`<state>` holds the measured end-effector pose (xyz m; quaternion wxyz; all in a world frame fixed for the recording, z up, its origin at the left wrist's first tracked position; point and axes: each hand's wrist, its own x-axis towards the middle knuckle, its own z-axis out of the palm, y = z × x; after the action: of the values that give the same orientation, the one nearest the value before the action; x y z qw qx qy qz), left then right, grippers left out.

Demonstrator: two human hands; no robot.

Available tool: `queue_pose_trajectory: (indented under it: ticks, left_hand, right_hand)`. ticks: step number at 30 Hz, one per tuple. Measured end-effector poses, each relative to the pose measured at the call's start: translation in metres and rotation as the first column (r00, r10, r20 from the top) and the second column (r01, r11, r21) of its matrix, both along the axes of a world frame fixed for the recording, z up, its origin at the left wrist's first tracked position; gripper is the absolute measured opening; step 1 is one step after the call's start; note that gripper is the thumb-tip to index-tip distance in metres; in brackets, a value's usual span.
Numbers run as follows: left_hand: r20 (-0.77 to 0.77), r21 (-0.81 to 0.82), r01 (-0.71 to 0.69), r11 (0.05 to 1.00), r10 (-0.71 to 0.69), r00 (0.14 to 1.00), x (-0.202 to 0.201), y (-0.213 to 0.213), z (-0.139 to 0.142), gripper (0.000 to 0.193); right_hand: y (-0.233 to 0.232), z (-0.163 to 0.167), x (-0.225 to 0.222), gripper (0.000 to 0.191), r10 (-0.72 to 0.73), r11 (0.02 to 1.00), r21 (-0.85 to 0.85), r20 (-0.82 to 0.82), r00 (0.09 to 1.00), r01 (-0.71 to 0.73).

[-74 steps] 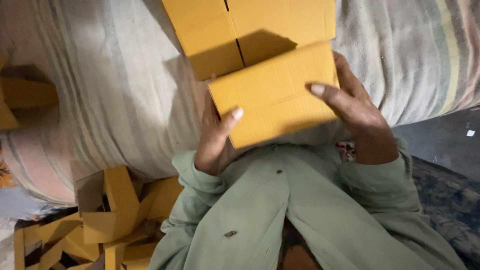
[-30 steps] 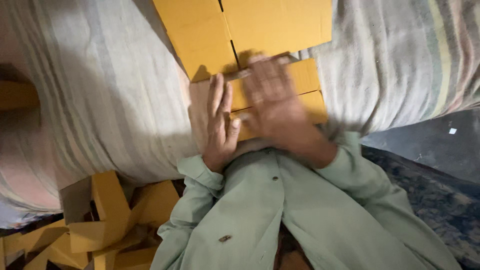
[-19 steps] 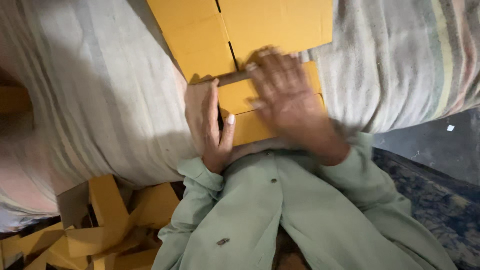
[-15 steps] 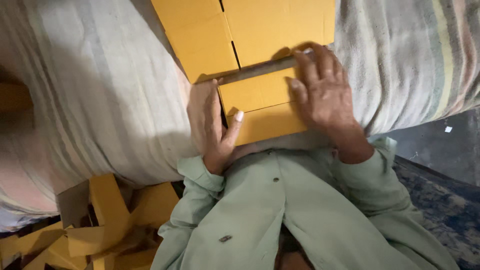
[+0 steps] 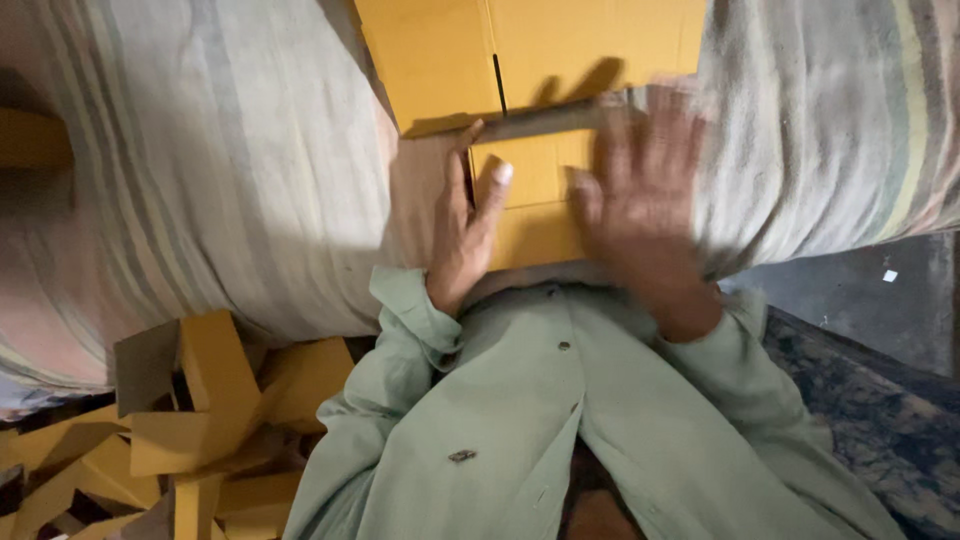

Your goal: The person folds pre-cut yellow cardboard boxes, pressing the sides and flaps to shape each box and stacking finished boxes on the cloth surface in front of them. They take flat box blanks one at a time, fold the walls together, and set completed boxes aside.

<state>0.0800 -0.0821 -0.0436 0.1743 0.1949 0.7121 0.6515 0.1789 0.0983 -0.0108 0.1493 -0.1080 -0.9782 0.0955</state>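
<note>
A yellow cardboard box blank (image 5: 530,60) lies flat on a striped cloth-covered surface (image 5: 230,170) in front of me. Its near flap (image 5: 535,185) is folded over toward me. My left hand (image 5: 465,235) rests flat on the flap's left edge, fingers pointing away, thumb on the cardboard. My right hand (image 5: 640,200), blurred by motion, lies spread over the flap's right part with the fingers apart. Both arms wear pale green sleeves.
A heap of folded yellow cardboard pieces (image 5: 200,420) lies on the floor at the lower left. Another yellow piece (image 5: 30,140) shows at the left edge. Dark floor (image 5: 860,290) and a dark patterned mat (image 5: 880,420) lie at the right.
The flap, held up earlier in both hands, has been folded down onto the blank. My right hand has been sliding across it; my left hand stays at its left edge.
</note>
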Motion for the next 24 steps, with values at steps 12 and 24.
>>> queue_pose_trajectory:
  ticks: [12, 24]
  left_hand:
    - [-0.028, -0.031, -0.069, 0.997, 0.069, 0.997, -0.006, -0.003, -0.015, 0.045]
    - [0.19, 0.395, 0.071, 0.916, -0.157, 0.969, -0.003, -0.015, -0.011, 0.062]
  right_hand:
    - [-0.023, 0.0, -0.041, 0.06, 0.249, 0.966, -0.064, 0.003, 0.968, -0.249]
    - [0.023, -0.003, 0.032, 0.076, -0.193, 0.509, -0.861, -0.105, 0.976, 0.008]
